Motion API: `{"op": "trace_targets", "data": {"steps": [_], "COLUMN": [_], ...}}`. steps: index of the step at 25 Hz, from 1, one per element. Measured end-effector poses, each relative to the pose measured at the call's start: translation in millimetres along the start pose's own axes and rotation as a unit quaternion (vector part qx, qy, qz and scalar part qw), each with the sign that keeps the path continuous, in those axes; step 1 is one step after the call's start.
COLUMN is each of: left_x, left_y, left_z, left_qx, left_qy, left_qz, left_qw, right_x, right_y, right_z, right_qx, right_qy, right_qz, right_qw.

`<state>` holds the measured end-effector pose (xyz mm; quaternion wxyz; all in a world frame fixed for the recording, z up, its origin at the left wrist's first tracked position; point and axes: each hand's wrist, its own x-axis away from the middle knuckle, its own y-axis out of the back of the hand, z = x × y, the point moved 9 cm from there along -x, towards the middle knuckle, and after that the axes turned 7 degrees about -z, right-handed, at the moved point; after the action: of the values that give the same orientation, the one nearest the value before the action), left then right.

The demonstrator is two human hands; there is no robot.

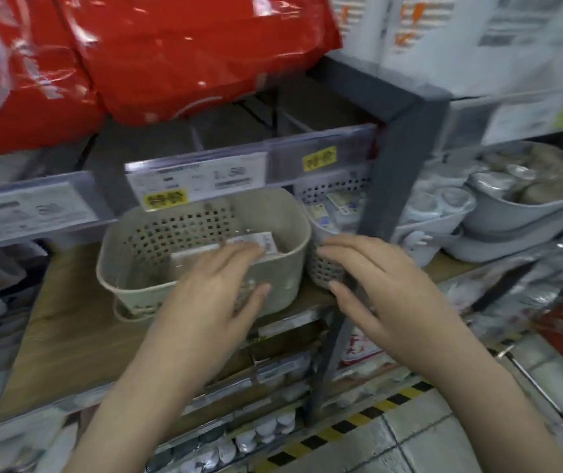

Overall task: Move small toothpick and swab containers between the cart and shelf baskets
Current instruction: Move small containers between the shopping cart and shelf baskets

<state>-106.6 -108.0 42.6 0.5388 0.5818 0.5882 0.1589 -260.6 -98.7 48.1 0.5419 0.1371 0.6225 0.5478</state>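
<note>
Up close in the head view, the left hand (218,285) is reaching over the near rim of the beige perforated basket (283,213) on the wooden shelf (68,319), fingers straight and loosely spread, holding nothing, fingertips lying over a small labelled box (256,241) inside that basket; the right hand (380,285) is hovering just beside the white perforated basket (324,268), fingers wide and empty. Small labelled containers (336,208) are sitting in that white basket behind a grey shelf post (389,186); motion blur is hiding their labels.
</note>
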Motion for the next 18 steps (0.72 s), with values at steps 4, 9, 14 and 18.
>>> {"op": "trace_targets", "data": {"steps": [4,9,14,18], "left_x": [3,-7,2,8], "left_y": [-63,-193,-318,-387], "left_z": [-108,-258,-351,-380], "left_qx": [0.073,0.226,0.224,0.2], "left_qy": [-0.117,-0.181,-0.19,-0.165], "left_qz": [0.046,0.144,0.267,0.36], "left_qw": [0.989,0.946,0.918,0.896], "right_x": [94,262,432,491], "right_y": [46,117,132,125], "right_z": [-76,-201,-286,-322], "right_qx": [0.001,0.022,0.03,-0.007], "right_qy": [-0.127,-0.376,-0.6,-0.661], "right_qz": [-0.021,-0.07,-0.009,0.04], "right_qw": [0.992,0.924,0.799,0.749]}}
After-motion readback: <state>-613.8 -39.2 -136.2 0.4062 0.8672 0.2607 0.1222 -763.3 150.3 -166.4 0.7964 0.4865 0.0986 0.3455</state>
